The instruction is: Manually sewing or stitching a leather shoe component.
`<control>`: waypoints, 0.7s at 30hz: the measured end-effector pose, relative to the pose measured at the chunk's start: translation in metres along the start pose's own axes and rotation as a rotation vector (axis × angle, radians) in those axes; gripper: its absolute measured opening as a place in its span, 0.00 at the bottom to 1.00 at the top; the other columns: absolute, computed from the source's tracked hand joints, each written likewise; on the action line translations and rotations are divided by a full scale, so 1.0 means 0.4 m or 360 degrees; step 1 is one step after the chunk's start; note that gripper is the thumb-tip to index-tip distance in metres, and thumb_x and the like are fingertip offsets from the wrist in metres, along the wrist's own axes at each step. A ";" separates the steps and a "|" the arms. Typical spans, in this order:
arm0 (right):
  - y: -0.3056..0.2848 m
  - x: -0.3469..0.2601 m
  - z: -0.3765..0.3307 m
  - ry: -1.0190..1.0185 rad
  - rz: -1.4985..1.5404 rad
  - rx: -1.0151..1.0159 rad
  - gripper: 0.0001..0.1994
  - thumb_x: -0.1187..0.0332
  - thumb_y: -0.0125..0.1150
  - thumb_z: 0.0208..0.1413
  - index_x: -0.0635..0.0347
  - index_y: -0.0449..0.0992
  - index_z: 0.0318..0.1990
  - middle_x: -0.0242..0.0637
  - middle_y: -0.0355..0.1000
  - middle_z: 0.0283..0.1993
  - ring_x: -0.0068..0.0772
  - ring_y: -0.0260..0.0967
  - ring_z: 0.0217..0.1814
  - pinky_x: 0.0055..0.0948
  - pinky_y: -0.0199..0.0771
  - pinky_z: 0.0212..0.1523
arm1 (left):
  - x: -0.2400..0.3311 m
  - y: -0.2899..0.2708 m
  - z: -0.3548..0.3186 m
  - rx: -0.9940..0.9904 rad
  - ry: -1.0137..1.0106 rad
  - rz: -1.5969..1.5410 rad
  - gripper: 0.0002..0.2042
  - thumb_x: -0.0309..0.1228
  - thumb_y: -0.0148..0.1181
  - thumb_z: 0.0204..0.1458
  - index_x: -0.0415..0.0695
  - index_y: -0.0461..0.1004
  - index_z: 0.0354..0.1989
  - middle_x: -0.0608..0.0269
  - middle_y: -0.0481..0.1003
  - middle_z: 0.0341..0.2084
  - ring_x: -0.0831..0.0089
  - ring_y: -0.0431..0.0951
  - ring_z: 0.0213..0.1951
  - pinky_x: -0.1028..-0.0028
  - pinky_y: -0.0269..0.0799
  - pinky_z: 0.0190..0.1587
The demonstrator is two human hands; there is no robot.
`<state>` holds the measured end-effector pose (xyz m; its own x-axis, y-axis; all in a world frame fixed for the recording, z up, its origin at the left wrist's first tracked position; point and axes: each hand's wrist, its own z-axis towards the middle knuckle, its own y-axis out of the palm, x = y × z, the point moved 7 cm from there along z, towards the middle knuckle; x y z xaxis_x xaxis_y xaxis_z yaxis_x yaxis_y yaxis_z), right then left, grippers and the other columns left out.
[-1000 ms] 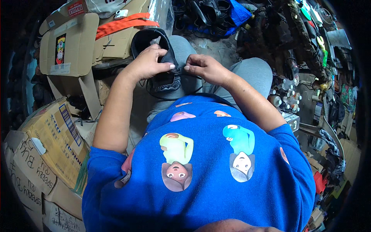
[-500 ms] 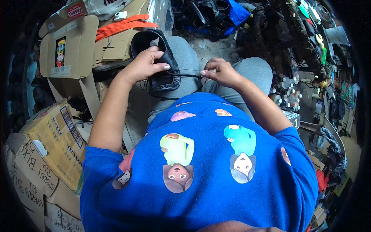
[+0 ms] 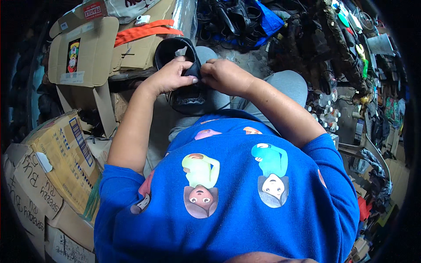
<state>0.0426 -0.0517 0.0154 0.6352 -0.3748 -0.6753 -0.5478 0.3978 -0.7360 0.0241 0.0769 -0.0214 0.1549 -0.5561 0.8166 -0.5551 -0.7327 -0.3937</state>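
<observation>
A black shoe point(image 3: 186, 98) rests on my lap, its opening turned away from me. My left hand point(image 3: 172, 74) grips the shoe's upper near the tongue, thumb and fingers pinched together. My right hand point(image 3: 224, 75) meets it from the right, fingers closed on the same part of the shoe. The two hands touch over the middle of the shoe, so what lies between the fingertips is hidden. My blue printed shirt point(image 3: 228, 193) fills the lower part of the view.
Open cardboard boxes point(image 3: 83, 52) with an orange strap point(image 3: 144, 31) stand at the upper left, more cartons point(image 3: 52, 166) at the lower left. A heap of dark shoes and a blue bag point(image 3: 258, 19) lies ahead. Cluttered shelves and small bottles point(image 3: 326, 116) crowd the right side.
My right hand, which was pulled out to the right half a second ago, has come back in against my left hand over the shoe. The shoe stays on my lap.
</observation>
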 end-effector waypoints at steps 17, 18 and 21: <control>0.061 0.093 -0.062 0.0232 0.0906 0.0442 0.14 0.68 0.64 0.51 0.57 0.77 0.46 0.33 0.72 0.34 0.23 0.69 0.37 0.25 0.69 0.40 | -0.002 0.003 0.011 -0.0008 0.0082 -0.0224 0.10 0.29 0.61 0.49 0.39 0.75 0.39 0.63 0.61 0.42 0.73 0.64 0.47 0.75 0.60 0.53; 0.060 0.102 -0.062 0.0250 0.0921 0.0525 0.12 0.68 0.63 0.52 0.58 0.77 0.45 0.33 0.72 0.33 0.24 0.69 0.36 0.25 0.68 0.40 | -0.004 0.005 0.011 -0.0006 0.0080 -0.0220 0.10 0.29 0.61 0.49 0.39 0.75 0.39 0.63 0.61 0.42 0.73 0.64 0.47 0.75 0.60 0.53; 0.047 0.177 -0.103 0.0601 0.1534 0.0879 0.09 0.65 0.60 0.55 0.60 0.76 0.37 0.32 0.72 0.33 0.24 0.69 0.36 0.24 0.68 0.41 | 0.010 0.000 0.005 0.0072 0.0240 -0.0154 0.10 0.32 0.62 0.49 0.39 0.75 0.36 0.62 0.63 0.39 0.72 0.67 0.43 0.73 0.63 0.49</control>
<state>0.0549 -0.1054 -0.0482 -0.1658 0.0923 -0.9818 -0.3444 0.9275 0.1454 0.0264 0.0739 -0.0192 0.0795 -0.4196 0.9042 -0.5054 -0.7988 -0.3263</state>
